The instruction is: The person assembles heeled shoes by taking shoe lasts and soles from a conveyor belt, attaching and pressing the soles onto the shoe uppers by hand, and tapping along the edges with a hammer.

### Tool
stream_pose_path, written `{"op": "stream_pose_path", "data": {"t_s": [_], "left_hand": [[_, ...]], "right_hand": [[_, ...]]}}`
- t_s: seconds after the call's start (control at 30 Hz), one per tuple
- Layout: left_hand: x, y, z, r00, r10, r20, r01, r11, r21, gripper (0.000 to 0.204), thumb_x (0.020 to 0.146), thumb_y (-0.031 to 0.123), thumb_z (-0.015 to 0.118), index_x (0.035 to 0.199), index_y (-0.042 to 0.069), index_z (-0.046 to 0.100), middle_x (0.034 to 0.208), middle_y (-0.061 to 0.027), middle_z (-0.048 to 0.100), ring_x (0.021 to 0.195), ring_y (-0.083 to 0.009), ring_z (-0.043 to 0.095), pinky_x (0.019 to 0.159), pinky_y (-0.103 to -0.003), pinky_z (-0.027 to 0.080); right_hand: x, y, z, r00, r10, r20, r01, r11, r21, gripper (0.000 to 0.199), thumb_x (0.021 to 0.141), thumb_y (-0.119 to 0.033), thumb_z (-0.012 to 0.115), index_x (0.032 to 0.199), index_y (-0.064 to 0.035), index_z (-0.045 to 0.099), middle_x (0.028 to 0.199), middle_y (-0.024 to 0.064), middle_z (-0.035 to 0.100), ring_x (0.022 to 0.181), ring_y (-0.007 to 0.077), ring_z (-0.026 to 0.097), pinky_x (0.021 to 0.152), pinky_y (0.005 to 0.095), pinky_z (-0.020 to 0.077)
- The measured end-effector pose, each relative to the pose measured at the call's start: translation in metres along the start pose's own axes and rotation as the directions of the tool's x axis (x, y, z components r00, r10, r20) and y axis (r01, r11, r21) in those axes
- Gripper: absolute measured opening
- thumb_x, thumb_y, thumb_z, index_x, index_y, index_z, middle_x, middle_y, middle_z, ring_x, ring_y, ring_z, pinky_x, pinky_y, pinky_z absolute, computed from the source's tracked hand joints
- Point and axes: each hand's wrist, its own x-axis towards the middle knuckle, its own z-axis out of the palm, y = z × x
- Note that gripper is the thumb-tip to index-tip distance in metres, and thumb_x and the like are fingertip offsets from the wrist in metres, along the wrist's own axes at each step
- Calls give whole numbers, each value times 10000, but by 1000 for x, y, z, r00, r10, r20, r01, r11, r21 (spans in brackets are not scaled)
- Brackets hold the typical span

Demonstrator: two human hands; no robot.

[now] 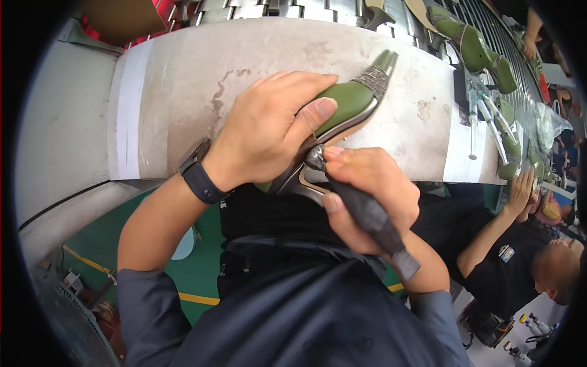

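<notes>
A green pointed high-heeled shoe (347, 103) lies tilted over the near edge of the pale bench, its toe pointing up and to the right. Grey cord-like trim crosses it near the toe. My left hand (263, 125) is wrapped over the rear of the shoe, gripping it, and hides much of that part. In my right hand (376, 186) is a hand tool (367, 214) with a dark grip, a rounded metal head and a flat lower end. The metal head touches or nearly touches the sole edge near the arch; I cannot tell which.
The worn pale bench top (189, 79) spans the front. Metal conveyor slats (293, 11) run behind it, with more green shoes (468, 46) at right. Several syringes (474, 119) lie at its right end. A co-worker (507, 263) is close on the right; a fan (73, 324) stands lower left.
</notes>
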Motion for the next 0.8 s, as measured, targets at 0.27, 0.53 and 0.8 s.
{"op": "stream_pose_path", "data": {"t_s": [0.27,0.53,0.8], "left_hand": [[-24,22,10,999,-21,32,13,977,213,966,814,412,816,1561,-45,409,1468,-265,538,1345,-440,523,1153,-478,388],[-17,29,17,999,-13,46,-1,958,287,1091,702,366,861,1574,-59,361,1468,-270,526,1329,-448,522,1131,-490,399],[-5,24,11,993,-69,95,39,958,284,1047,747,387,863,1541,-94,379,1427,-289,552,1304,-448,544,1117,-491,423]], "right_hand": [[-18,-5,-55,842,491,-221,-437,863,254,323,951,-15,728,1259,50,656,1213,159,751,1068,163,704,952,290,543],[-20,1,-15,996,51,-71,-49,998,30,307,834,-1,789,1119,47,685,1126,275,742,1067,376,747,962,431,589],[-1,0,-49,937,324,-127,-326,945,4,286,885,23,758,1159,67,688,1163,214,755,1049,249,746,946,373,591]]}}
